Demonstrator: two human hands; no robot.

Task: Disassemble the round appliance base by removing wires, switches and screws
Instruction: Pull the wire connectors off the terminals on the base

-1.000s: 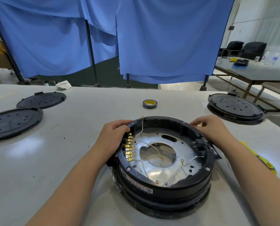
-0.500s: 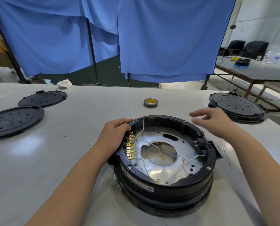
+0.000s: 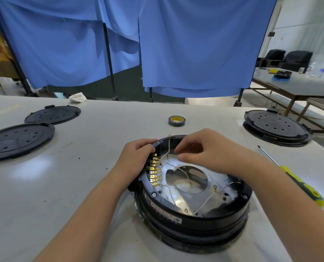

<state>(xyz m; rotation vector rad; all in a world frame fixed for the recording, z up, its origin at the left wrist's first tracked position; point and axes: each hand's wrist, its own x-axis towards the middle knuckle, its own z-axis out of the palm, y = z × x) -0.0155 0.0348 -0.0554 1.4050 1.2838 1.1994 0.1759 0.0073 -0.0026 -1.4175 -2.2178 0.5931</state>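
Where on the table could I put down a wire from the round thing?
Bare table lies left of the round base, nearer than the two black lids. Another patch lies between the tape roll and those lids. Right is crowded: the screwdriver and stacked covers.

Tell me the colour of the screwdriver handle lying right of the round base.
Yellow with green-black sections; the screwdriver handle shows best in the head view.
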